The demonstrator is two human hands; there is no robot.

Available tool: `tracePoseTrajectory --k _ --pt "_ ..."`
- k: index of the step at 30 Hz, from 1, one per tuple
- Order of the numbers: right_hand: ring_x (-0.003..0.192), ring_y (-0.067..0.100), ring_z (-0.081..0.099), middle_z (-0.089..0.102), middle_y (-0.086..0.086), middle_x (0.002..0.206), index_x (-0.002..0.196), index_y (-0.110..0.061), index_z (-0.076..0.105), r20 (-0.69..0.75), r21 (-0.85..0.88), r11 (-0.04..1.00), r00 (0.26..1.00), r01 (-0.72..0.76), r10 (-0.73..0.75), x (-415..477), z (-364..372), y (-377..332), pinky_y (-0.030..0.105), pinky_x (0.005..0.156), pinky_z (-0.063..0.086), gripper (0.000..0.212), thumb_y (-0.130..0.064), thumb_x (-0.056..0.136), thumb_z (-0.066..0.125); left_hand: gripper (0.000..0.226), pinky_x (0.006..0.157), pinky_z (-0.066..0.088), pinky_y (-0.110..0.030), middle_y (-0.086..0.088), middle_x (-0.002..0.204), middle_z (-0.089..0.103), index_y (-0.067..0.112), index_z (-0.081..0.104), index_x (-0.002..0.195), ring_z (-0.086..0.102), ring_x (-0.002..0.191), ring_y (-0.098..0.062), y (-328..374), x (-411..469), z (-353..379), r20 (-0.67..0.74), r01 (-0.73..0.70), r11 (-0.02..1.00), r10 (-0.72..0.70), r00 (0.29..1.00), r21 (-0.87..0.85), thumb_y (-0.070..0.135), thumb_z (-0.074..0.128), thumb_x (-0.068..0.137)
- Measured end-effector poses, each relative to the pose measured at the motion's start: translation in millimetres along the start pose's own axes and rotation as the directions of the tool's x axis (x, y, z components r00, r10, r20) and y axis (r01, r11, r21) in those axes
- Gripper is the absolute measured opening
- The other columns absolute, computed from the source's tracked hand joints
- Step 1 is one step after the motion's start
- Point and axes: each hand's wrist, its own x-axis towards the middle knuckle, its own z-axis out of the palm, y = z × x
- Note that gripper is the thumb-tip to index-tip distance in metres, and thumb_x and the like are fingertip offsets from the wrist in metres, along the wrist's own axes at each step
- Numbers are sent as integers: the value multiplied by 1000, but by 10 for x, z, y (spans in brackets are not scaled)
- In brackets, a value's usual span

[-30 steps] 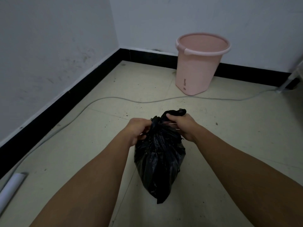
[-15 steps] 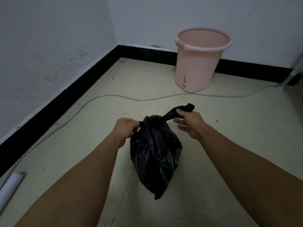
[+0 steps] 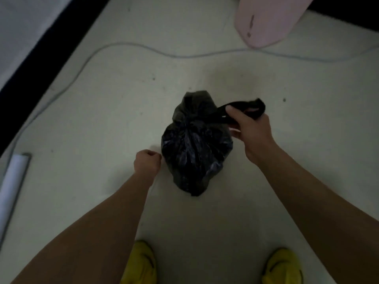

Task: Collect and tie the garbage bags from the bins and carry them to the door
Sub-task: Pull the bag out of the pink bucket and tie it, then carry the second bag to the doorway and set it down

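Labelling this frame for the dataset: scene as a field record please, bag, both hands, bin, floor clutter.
bag: black garbage bag, top gathered; floor contact unclear
right: right hand grips the bag's twisted top strip
left: left hand curled beside the bag; grip cannot be told
bin: pink bin beyond the bag, cut off by the frame
floor: grey cable, white tube near the wall
feet: yellow shoes, bottom edge

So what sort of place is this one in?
Likely a bare indoor room: pale floor, black skirting under a white wall, a pink plastic bin and a loose cable.
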Motion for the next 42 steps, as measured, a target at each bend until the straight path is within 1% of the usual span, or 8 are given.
tracePoseTrajectory --k 5,7,11,16,22,27,32,42 --pt "54 12 49 47 11 60 69 2 52 69 -370 929 997 -3 31 -768 -145 31 24 55 41 37 -25 85 73 16 78 56 -49 -18 82 68 18 60 68 68 87 -41 -269 -870 -439 76 124 987 -132 988 99 15 59 83" --pt "44 4 34 35 -8 48 57 -10 40 84 -441 897 996 33 4 -1011 -154 -183 18 51 32 46 -23 86 72 15 80 56 -48 -16 79 66 16 61 69 67 89 -41 -234 -1199 -674 94 168 980 -178 980 106 13 60 83" --pt "39 6 29 32 -8 40 47 -22 35 87 -595 801 996 64 -15 -1343 -61 -802 23 48 25 54 -29 85 73 9 72 51 -37 -14 77 65 8 64 79 63 75 -31 178 -1865 -1164 169 161 981 -177 970 104 11 59 85" --pt "47 15 26 24 2 52 55 -19 25 195 -840 525 979 139 54 -1814 97 -1660 29 50 19 55 -35 86 67 9 43 43 -18 -10 69 61 5 61 80 55 58 -19 866 -2763 -1903 226 121 991 -130 965 54 7 57 88" --pt "52 16 35 30 2 58 60 -19 28 268 -949 220 944 224 195 -2603 176 -2579 28 50 26 46 -38 91 58 12 50 42 -22 -11 72 64 9 61 77 57 58 -20 1485 -3810 -2923 197 42 999 -46 979 21 9 55 87" --pt "73 18 51 50 2 80 82 -14 53 416 -907 71 856 415 308 -3317 255 -3048 32 75 46 29 -39 97 47 12 56 43 -23 -14 73 67 4 65 85 58 60 -23 1491 -4584 -3628 82 71 997 -69 994 -19 11 56 86" --pt "53 8 43 45 -6 61 60 -22 39 599 -762 8 700 648 388 -4092 301 -3337 22 45 32 39 -38 94 52 13 53 41 -23 -12 74 65 4 64 88 57 60 -21 1038 -5630 -4090 -92 103 975 -122 988 -195 11 53 88" --pt "75 18 56 49 -5 68 68 -20 48 759 -221 -201 298 954 579 -6027 846 -3410 26 53 37 30 -38 93 51 14 45 37 -19 -13 72 63 2 65 89 54 56 -21 -1029 -7925 -4622 -223 308 830 -446 867 -464 9 54 88"
